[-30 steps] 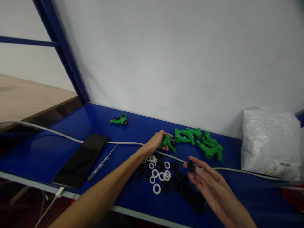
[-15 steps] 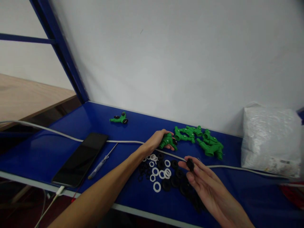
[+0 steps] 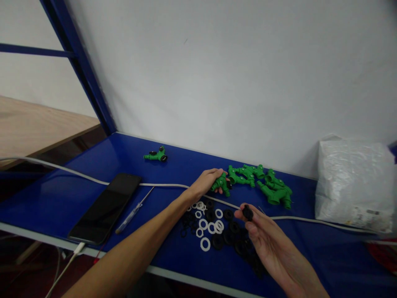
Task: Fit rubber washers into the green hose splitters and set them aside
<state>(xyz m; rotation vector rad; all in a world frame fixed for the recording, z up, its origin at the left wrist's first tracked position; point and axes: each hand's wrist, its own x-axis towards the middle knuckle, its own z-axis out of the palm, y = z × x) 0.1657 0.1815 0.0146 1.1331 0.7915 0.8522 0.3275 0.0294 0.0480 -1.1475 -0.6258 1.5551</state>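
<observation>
My left hand [image 3: 207, 183] is closed around a green Y-shaped plastic hose connector [image 3: 221, 183], with a black part showing at its right side. Between the thumb and fingers of my right hand [image 3: 273, 238] is a small black plastic knob [image 3: 247, 212], held above the table. Below both hands lie several white ring washers [image 3: 205, 244] and a scatter of black rings and caps [image 3: 228, 237]. My right hand partly covers the black pieces. More green connectors [image 3: 274, 192] lie in a group behind, near the wall.
A green connector with black knobs [image 3: 158, 155] lies alone at the back left. A smartphone [image 3: 105, 209] and a screwdriver [image 3: 134, 212] rest at the left. A pale cable [image 3: 164, 185] crosses the blue table [image 3: 186, 258]. A plastic-wrapped package [image 3: 355, 184] stands at the right.
My left hand has turned the green connector slightly. My right hand has tilted a little, so the black knob shows a different face. The loose parts look unmoved.
</observation>
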